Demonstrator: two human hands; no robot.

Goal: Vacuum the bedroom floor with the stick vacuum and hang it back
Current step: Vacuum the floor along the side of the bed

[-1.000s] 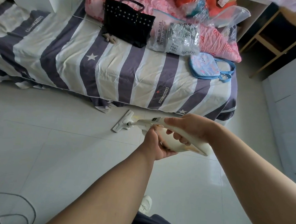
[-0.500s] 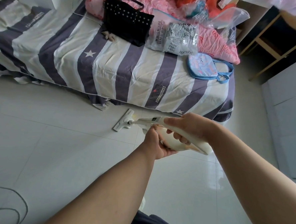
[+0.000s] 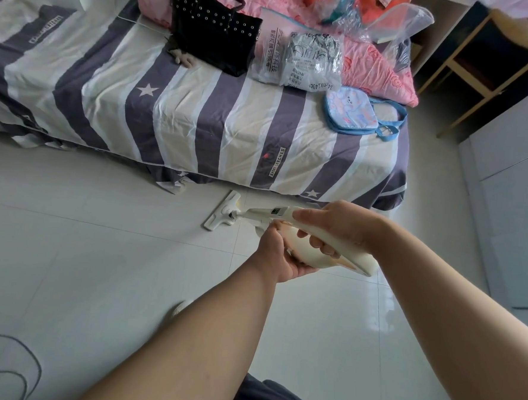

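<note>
The white stick vacuum [image 3: 265, 213] points away from me toward the bed. Its flat floor head [image 3: 222, 211] lies on the pale tiles just short of the bed's hanging sheet. My right hand [image 3: 335, 227] grips the handle from above, thumb stretched along the top near the small display. My left hand [image 3: 279, 256] holds the rounded body from below, fingers curled under it. Most of the tube is hidden behind the vacuum's body and my hands.
A bed [image 3: 199, 118] with a striped purple and white sheet fills the far side, carrying a black handbag [image 3: 214, 30], plastic bags and a blue pouch [image 3: 354, 112]. White cabinets [image 3: 516, 190] stand right. A grey cable [image 3: 5, 366] loops at bottom left. My shoe [image 3: 179, 307] shows beneath my left arm.
The bed's edge and its sheet have moved slightly nearer the floor head in my view. Both hands keep the same hold on the vacuum.
</note>
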